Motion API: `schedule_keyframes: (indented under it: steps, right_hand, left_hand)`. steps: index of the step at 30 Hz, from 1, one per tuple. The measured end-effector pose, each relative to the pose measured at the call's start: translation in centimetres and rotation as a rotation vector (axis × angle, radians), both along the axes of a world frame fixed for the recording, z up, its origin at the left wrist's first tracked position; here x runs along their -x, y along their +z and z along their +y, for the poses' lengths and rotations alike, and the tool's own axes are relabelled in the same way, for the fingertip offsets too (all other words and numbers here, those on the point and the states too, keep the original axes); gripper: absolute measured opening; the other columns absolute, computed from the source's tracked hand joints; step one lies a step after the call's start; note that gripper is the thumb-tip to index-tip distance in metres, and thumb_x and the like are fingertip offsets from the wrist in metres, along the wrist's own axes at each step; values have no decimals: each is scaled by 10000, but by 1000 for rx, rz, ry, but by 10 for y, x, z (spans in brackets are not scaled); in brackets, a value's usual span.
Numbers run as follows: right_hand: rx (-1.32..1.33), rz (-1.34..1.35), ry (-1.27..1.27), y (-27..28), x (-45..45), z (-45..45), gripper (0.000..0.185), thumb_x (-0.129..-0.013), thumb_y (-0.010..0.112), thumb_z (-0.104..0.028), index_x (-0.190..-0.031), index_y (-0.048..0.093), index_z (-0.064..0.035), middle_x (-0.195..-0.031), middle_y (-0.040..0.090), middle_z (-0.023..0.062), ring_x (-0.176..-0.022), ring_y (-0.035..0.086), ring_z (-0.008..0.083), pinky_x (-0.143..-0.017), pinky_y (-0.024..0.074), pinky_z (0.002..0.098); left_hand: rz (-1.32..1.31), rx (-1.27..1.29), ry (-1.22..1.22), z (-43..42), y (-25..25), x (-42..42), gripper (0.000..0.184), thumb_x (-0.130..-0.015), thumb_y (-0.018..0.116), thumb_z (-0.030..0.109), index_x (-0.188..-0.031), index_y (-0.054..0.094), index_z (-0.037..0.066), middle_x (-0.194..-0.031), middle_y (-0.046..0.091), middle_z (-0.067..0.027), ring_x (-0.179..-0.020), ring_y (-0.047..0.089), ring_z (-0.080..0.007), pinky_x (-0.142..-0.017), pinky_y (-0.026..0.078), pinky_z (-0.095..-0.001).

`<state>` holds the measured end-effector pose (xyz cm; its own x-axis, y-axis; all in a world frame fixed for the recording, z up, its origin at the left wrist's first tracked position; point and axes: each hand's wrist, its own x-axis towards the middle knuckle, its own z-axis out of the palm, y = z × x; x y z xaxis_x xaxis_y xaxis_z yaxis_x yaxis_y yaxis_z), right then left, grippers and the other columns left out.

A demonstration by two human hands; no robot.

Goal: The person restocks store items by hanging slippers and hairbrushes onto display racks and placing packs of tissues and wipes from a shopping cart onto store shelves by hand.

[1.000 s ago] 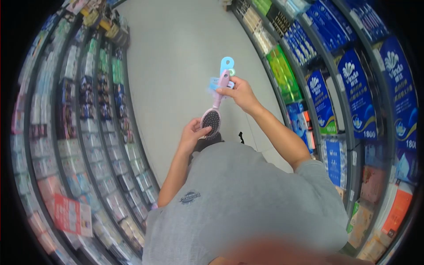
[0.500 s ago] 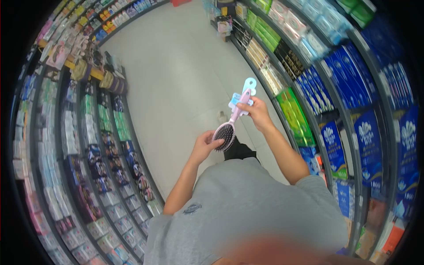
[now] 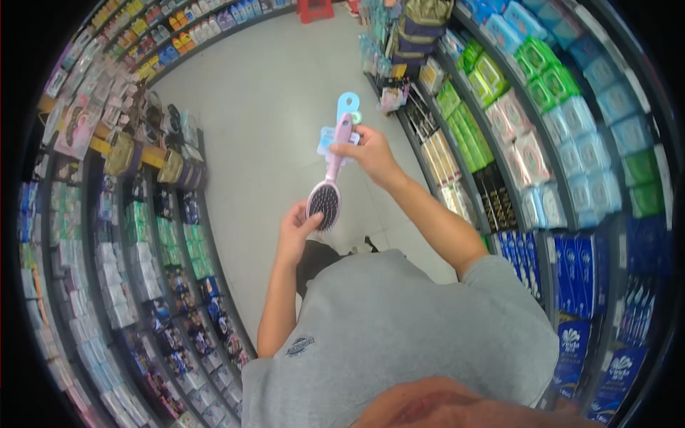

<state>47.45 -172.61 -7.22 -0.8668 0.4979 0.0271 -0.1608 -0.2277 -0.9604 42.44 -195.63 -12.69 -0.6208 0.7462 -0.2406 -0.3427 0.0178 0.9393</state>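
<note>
A pink hairbrush point(image 3: 334, 167) with a dark bristle pad is held in front of my body, handle pointing up and head down. Its bristles face up toward the camera. My right hand point(image 3: 368, 151) pinches the handle together with a light blue card tag point(image 3: 347, 104), which has a hole at its top. My left hand point(image 3: 297, 225) grips the round brush head from its lower left, thumb on the bristles. The fingers behind the head are partly hidden.
Shelves of small packets point(image 3: 114, 271) curve along the left. On the right, shelves hold wipes point(image 3: 528, 157) and blue tissue packs point(image 3: 574, 267). Grey floor point(image 3: 250, 93) runs between them. A red stool point(image 3: 315, 10) stands at the far end.
The view has moved forward along the aisle, with more of the far shelves and the red stool showing. Both hands keep hold of the brush, now farther left in view.
</note>
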Motion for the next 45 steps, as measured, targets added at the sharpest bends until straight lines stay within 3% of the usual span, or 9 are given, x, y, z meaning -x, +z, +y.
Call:
schedule_keyframes:
  steps: [8, 14, 16, 18, 24, 28, 32, 36, 45]
  right_hand:
    - [-2, -80, -105, -44, 147, 109, 325, -800, 706, -55, -1079, 584, 59, -990, 666, 110, -869, 663, 175, -781, 539, 302]
    - [96, 7, -397, 0, 248, 209, 300, -811, 702, -69, -1081, 604, 18, -1002, 669, 84, -871, 667, 180, -787, 553, 334]
    - [39, -95, -509, 10, 271, 242, 262, -823, 697, -99, -1051, 621, 6, -986, 667, 64, -851, 666, 179, -757, 563, 333]
    - [50, -43, -605, 12, 291, 273, 248, -825, 697, -112, -1030, 624, 8, -929, 668, 70, -812, 660, 164, -736, 564, 323]
    - [-4, -92, -736, -2, 335, 350, 272, -814, 721, -175, -1015, 633, -15, -907, 671, 45, -811, 648, 123, -681, 535, 256]
    - [38, -101, -770, -16, 370, 394, 284, -816, 719, -176, -1037, 632, -21, -935, 670, 38, -828, 648, 119, -683, 532, 250]
    - [84, -51, -776, -33, 407, 450, 268, -832, 703, -167, -1046, 629, -23, -944, 672, 49, -835, 651, 128, -675, 532, 259]
    - [191, -41, -887, -35, 464, 501, 258, -851, 684, -188, -1039, 609, -28, -952, 661, 55, -829, 646, 146, -686, 536, 304]
    - [159, -29, -920, -53, 548, 576, 226, -857, 677, -141, -1021, 624, 4, -902, 674, 60, -767, 635, 113, -667, 500, 253]
  left_hand:
    - [-111, 83, -110, 109, -45, 179, 327, -866, 643, 101, -1157, 548, -15, -1001, 647, -46, -872, 602, -100, -760, 474, -238]
    - [6, 22, -423, 245, 3, 337, 345, -882, 643, 191, -1152, 571, -12, -983, 651, -48, -893, 596, -99, -787, 469, -249]
    - [11, 51, -519, 293, -16, 387, 360, -917, 597, 252, -1164, 574, -9, -1006, 650, -64, -911, 602, -112, -780, 489, -270]
    - [-216, -70, -535, 332, 4, 411, 389, -961, 513, 298, -1180, 564, -20, -1026, 641, -82, -917, 612, -137, -769, 518, -304]
    - [-317, -87, -683, 421, 11, 468, 402, -1005, 388, 304, -1200, 523, -20, -1025, 627, -96, -906, 626, -177, -755, 553, -367]
    - [-372, -85, -718, 475, -11, 509, 373, -988, 438, 296, -1140, 543, -28, -1039, 625, -110, -928, 626, -188, -700, 570, -363]
    - [-270, -38, -801, 533, -17, 551, 375, -994, 419, 302, -1193, 527, 3, -1051, 624, -66, -917, 621, -146, -776, 545, -343]
    - [-205, 42, -805, 592, -12, 597, 385, -927, 577, 207, -1240, 515, -9, -1079, 626, -62, -928, 624, -134, -765, 538, -299]
    - [-133, 111, -986, 698, -33, 688, 369, -843, 654, 57, -1191, 538, 8, -984, 658, -41, -855, 620, -107, -756, 506, -268]
